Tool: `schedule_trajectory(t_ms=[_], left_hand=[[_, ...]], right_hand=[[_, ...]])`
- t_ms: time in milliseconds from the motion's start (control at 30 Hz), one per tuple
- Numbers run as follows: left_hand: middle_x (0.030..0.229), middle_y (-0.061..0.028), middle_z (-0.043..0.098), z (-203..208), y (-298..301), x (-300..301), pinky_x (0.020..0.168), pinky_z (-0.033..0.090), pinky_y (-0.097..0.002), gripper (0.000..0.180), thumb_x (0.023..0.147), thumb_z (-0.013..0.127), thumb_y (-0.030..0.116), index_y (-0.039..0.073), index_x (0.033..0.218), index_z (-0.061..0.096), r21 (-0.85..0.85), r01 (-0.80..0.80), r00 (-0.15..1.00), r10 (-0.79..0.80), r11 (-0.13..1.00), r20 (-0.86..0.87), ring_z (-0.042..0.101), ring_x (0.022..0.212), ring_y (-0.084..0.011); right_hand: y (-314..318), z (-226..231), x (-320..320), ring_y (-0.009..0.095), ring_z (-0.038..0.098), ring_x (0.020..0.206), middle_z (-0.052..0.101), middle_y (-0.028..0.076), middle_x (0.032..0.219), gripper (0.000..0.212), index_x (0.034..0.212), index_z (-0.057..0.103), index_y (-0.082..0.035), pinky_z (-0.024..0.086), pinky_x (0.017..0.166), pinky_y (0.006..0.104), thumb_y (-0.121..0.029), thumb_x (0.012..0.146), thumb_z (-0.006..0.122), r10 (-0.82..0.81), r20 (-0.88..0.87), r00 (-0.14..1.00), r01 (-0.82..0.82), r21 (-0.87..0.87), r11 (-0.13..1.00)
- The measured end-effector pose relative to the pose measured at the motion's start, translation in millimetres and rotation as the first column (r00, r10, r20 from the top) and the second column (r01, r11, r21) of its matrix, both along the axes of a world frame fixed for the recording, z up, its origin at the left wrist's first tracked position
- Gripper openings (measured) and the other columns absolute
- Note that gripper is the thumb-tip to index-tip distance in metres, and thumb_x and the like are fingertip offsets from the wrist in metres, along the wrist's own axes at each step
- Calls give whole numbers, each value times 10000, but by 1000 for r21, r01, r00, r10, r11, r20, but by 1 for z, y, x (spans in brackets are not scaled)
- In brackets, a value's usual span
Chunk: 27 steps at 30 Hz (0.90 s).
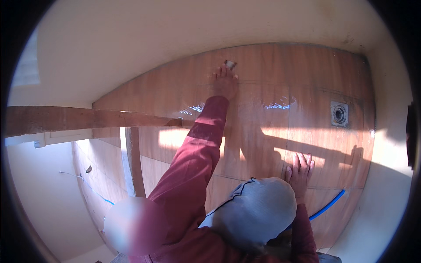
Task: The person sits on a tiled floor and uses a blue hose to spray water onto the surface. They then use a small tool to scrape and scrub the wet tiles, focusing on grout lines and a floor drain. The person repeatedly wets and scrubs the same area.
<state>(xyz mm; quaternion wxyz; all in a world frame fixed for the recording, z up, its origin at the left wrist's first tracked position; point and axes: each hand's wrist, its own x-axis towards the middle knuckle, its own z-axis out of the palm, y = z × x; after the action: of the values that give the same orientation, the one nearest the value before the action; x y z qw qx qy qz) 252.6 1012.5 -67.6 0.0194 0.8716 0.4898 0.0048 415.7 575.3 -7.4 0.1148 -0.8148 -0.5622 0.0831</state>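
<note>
My left hand (225, 82) is stretched far forward over the wood-look floor (258, 171), close to the far wall. Its fingers press down on a small pale piece with reddish-brown edges (230, 65); what kind of thing it is, I cannot make out. Beside my grey-clad knee (267, 208), my right hand (301, 174) lies on the floor with its fingers extended, holding nothing. Wet, shiny streaks (278, 105) show on the floor to the right of my left forearm.
A square floor drain (340, 115) is set near the right wall. A blue hose (328, 205) lies by my right forearm. A brown wooden beam (87, 119) crosses on the left, above an upright post (133, 162). Pale walls (245, 24) enclose the floor.
</note>
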Motion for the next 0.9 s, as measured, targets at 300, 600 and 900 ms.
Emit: schedule_trajectory(t_ms=[300, 600, 900], left_hand=[[1658, -217, 317, -15, 0, 6, 1237, 241, -568, 634, 1076, 378, 411, -13, 1547, 394, 36, 75, 997, -75, 997, 2, 291, 1540, -375], [1676, -140, 311, 3, 13, 13, 1214, 222, -638, 606, 1073, 380, 416, 30, 1538, 420, 12, 54, 993, -52, 998, -104, 319, 1532, -336], [1646, -150, 362, -17, 27, 5, 1196, 251, -647, 599, 1065, 405, 405, 34, 1535, 429, 103, 3, 1000, -3, 995, 2, 385, 1491, -344]], right_hand=[[-3, -5, 0, 419, 302, 1508, 431, 139, 1509, 535, 1500, 452, -60, 196, 1266, 578, -270, 1017, 545, 7, 54, 999, -7, 6, 1000], [-1, -3, -4, 417, 288, 1513, 425, 142, 1510, 538, 1492, 460, -52, 191, 1266, 582, -270, 1008, 550, 8, 28, 1000, -8, 4, 1000], [1, 1, -6, 414, 306, 1507, 425, 136, 1523, 527, 1492, 466, -76, 208, 1263, 574, -271, 1009, 550, 4, -1, 1000, -4, -5, 1000]])
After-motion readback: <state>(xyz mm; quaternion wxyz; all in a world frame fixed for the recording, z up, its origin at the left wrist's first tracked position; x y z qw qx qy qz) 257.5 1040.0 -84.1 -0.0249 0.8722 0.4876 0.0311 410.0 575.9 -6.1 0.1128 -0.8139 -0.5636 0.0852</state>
